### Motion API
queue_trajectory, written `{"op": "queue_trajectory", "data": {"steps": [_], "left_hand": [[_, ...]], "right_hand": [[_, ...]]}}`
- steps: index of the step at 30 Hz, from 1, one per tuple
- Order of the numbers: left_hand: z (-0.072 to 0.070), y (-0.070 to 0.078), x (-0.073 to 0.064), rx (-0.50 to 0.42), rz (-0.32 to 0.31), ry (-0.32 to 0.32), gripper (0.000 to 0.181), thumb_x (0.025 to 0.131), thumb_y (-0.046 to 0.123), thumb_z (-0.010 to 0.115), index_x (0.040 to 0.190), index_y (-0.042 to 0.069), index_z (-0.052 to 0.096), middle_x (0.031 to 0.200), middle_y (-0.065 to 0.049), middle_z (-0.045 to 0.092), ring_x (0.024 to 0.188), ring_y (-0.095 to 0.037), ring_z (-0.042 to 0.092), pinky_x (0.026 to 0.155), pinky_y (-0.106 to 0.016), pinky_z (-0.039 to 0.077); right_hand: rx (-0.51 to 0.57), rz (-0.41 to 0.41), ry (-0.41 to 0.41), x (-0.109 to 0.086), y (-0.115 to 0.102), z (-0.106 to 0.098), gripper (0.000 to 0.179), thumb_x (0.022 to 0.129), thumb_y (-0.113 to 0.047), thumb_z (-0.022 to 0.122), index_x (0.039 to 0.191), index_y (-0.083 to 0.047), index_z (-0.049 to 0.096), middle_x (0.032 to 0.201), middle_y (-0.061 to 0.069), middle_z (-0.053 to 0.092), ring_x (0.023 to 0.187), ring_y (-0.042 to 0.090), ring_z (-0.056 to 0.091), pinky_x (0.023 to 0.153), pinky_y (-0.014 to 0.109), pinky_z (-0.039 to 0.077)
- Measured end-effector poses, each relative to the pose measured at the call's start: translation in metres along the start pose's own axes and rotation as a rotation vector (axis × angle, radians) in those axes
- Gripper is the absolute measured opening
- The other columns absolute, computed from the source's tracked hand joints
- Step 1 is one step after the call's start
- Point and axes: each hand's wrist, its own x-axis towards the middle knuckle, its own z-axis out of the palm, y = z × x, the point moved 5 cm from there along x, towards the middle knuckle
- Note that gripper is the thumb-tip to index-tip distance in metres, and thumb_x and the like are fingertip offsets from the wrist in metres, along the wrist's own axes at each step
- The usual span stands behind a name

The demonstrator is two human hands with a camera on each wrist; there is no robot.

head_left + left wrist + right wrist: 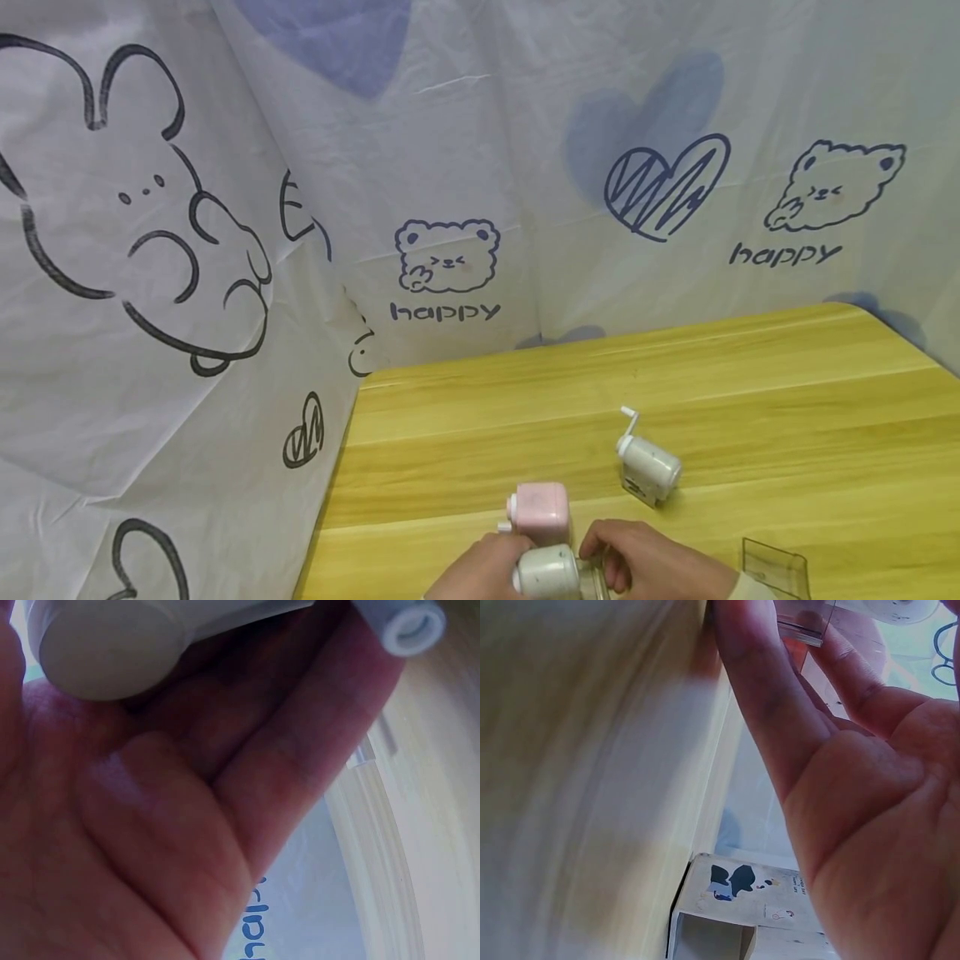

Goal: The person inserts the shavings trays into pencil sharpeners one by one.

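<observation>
In the head view a white crank pencil sharpener (549, 572) is at the bottom edge, gripped by my left hand (483, 568). The left wrist view shows its crank arm with a round white hub (112, 652) and a tubular knob (412, 631) over the fingers. My right hand (651, 560) is at the sharpener's right side, its fingers pinching a clear plastic shavings drawer (808, 619) at the body. How far the drawer sits inside is hidden. Just behind stands a pink pencil sharpener (543, 507), its crank toward the left hand.
A second white crank sharpener (651, 468) stands farther back; its open drawer slot faces the right wrist camera. A loose clear smoky drawer (776, 568) lies to the right of my right hand. The wood-grain table (465, 433) meets a printed white curtain (517, 283) behind and left.
</observation>
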Motion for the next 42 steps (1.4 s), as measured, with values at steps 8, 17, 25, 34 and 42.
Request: {"op": "queue_trajectory", "data": {"steps": [8, 17, 25, 34, 42], "left_hand": [[-0.0003, -0.0008, 0.0011, 0.027, 0.027, 0.002, 0.024, 0.073, 0.020, 0.090, 0.085, 0.015, 0.070, 0.070, 0.013, 0.062, 0.059, -0.003, 0.056, 0.054, -0.024, 0.049], [0.0006, -0.0012, 0.0013, 0.011, 0.030, -0.004, 0.023, 0.074, 0.020, 0.089, 0.083, 0.016, 0.069, 0.070, 0.013, 0.062, 0.059, -0.003, 0.056, 0.055, -0.024, 0.049], [0.0002, -0.0007, 0.0021, 0.009, 0.026, -0.011, 0.020, 0.074, 0.017, 0.088, 0.083, 0.015, 0.070, 0.070, 0.013, 0.062, 0.059, -0.003, 0.056, 0.055, -0.024, 0.049], [0.0012, -0.0013, 0.0022, -0.005, 0.007, -0.020, 0.019, 0.075, 0.018, 0.087, 0.082, 0.016, 0.070, 0.069, 0.012, 0.062, 0.059, -0.004, 0.057, 0.055, -0.025, 0.050], [0.0011, -0.0013, 0.0032, -0.006, -0.003, -0.019, 0.019, 0.075, 0.018, 0.088, 0.083, 0.016, 0.071, 0.070, 0.011, 0.063, 0.060, -0.005, 0.057, 0.056, -0.025, 0.050]], "right_hand": [[0.006, 0.002, 0.000, -0.0001, 0.0012, 0.0002, 0.042, 0.087, -0.021, 0.085, 0.117, -0.003, 0.062, 0.088, -0.011, 0.061, 0.077, 0.000, 0.057, 0.067, 0.024, 0.054], [0.012, -0.017, -0.007, -0.0003, 0.0012, 0.0000, 0.042, 0.087, -0.020, 0.084, 0.118, -0.002, 0.061, 0.089, -0.011, 0.061, 0.078, 0.000, 0.057, 0.068, 0.023, 0.054], [0.018, -0.020, -0.004, -0.0002, 0.0003, -0.0002, 0.042, 0.087, -0.019, 0.084, 0.118, -0.002, 0.061, 0.090, -0.011, 0.062, 0.078, 0.000, 0.058, 0.068, 0.023, 0.055], [0.002, -0.046, 0.001, 0.0005, -0.0005, 0.0002, 0.043, 0.087, -0.019, 0.084, 0.118, -0.001, 0.061, 0.089, -0.013, 0.061, 0.078, -0.002, 0.058, 0.067, 0.023, 0.055], [0.001, -0.053, 0.001, 0.0007, 0.0002, -0.0005, 0.042, 0.087, -0.020, 0.085, 0.118, -0.001, 0.062, 0.089, -0.013, 0.061, 0.078, -0.002, 0.058, 0.068, 0.023, 0.055]]}}
